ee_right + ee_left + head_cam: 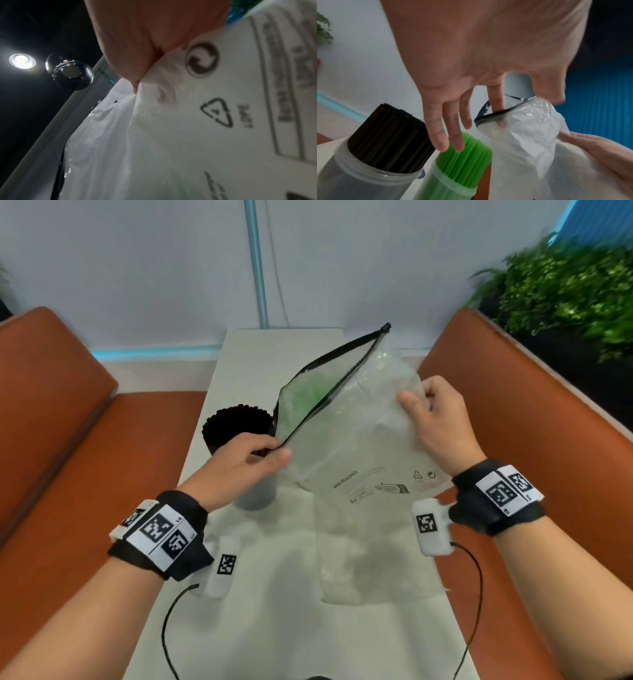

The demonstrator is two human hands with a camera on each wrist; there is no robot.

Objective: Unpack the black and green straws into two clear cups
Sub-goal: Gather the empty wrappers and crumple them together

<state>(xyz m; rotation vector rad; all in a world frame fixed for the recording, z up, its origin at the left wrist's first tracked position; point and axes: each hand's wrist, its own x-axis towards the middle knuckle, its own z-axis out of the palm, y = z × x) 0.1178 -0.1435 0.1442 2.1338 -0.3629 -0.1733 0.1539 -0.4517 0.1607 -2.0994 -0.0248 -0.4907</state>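
Both my hands hold a clear zip bag (356, 433) with a black zipper rim up over the white table (274, 628). My left hand (277, 451) pinches the rim's near end, index finger and thumb (513, 106) on it, the other fingers loose. My right hand (409, 400) grips the bag's right side, pinching the film (137, 83). Black straws (236, 426) stand in a clear cup (359, 175) just left of the bag. Green straws (464, 152) stand in a second clear cup (447, 189); in the head view they show only through the bag (305, 398).
A second clear plastic bag (376, 570) lies flat on the table near me. Orange benches (68, 440) flank the narrow table on both sides. A green plant (565, 292) stands behind the right bench. A pale wall closes the far end.
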